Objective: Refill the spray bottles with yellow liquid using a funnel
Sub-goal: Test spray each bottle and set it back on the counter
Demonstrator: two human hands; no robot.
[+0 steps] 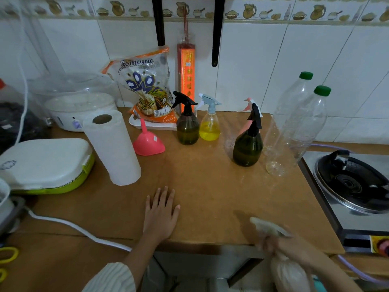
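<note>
Three spray bottles stand far on the table (210, 186): dark one (187, 129), clear one with yellow liquid (209, 128), dark one right (248, 148). Pink funnel (148, 143) lies left of them, untouched. Left hand (161, 216) flat, fingers spread on table. Right hand (280, 247) grips a pale spray bottle (288, 268) by the neck at the near edge; contents blurred. Best to set it upright before unscrewing the top, then seat the funnel.

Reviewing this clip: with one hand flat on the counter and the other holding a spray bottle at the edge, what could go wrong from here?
1. The right hand grips a pale spray bottle beyond the counter edge; a slip would likely drop it to the floor.
2. The pink funnel lies behind the paper towel roll; reaching might topple the roll.
3. The empty clear bottles lean beside the dark green spray bottle and could tip easily.
</note>
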